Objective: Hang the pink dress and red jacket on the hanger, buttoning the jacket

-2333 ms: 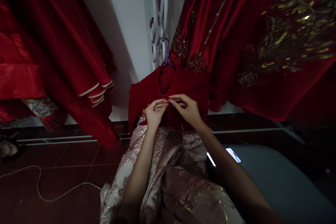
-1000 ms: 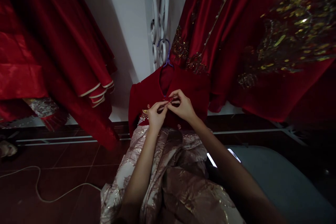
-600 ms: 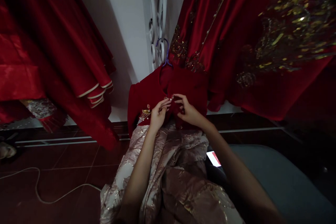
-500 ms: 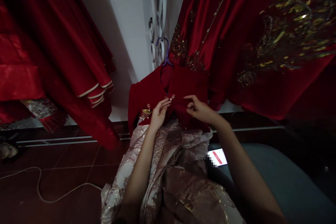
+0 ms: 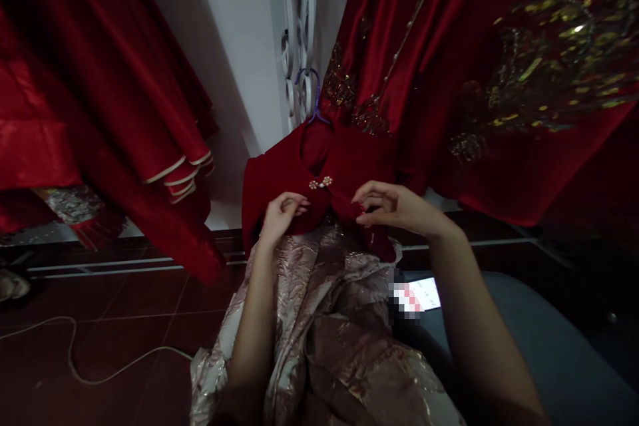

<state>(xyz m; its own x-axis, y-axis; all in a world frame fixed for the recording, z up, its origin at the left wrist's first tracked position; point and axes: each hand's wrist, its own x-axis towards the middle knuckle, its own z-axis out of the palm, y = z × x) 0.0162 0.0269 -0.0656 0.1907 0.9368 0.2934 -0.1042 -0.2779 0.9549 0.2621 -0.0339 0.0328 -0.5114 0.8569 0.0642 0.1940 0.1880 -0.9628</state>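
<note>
A short red jacket (image 5: pixel 279 173) hangs on a purple hanger (image 5: pixel 317 103), its front turned toward me. A pearl-and-gold clasp (image 5: pixel 321 183) joins the two sides below the neckline. My left hand (image 5: pixel 284 216) is by the jacket's left front, fingers bent and slightly apart, with nothing visible between them. On the other side, my right hand (image 5: pixel 387 206) pinches the jacket's lower front edge and lifts it a little. The hanging ornament on the left front is hidden behind my left hand.
Pale, shiny patterned fabric (image 5: pixel 299 293) covers my lap beneath the jacket. A lit phone (image 5: pixel 426 293) lies on a grey-green seat (image 5: pixel 519 326) at right. Red garments (image 5: pixel 124 66) hang on both sides. A white cable (image 5: pixel 72 346) runs over the tiled floor.
My left hand has moved away from the clasp, down and to the left, leaving the clasp uncovered. My right hand has shifted slightly right and taken the jacket's edge.
</note>
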